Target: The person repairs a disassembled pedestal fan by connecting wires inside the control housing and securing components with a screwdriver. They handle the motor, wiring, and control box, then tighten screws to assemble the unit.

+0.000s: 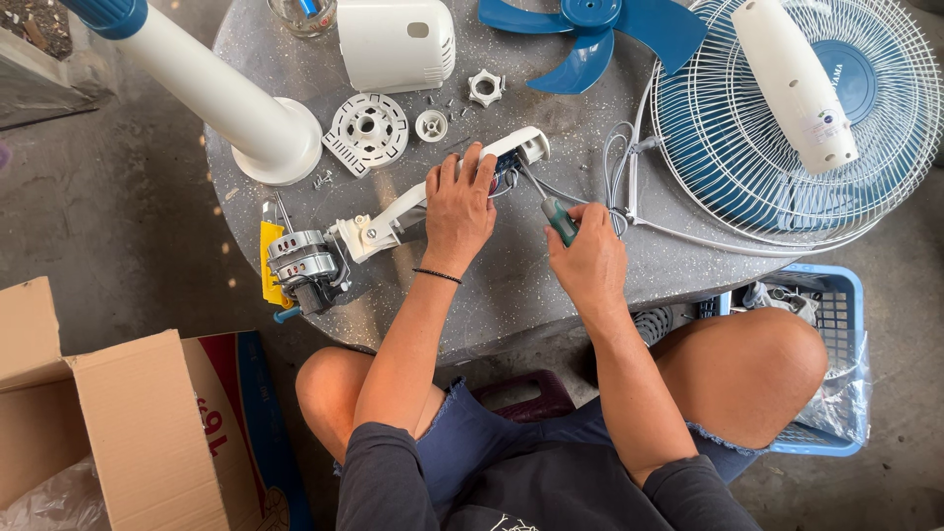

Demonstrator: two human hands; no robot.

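We see a grey speckled worktop (511, 285), blue fan blades (600, 34), a white wire guard (885, 128), a green-handled screwdriver (560, 218), a blue basket (836, 295) and a brown box (138, 423).

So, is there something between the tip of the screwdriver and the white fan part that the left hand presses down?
Nothing visible. The right hand holds the screwdriver, and its shaft runs straight into the open end of the white fan part under the left hand. The grey cable lies beside it.
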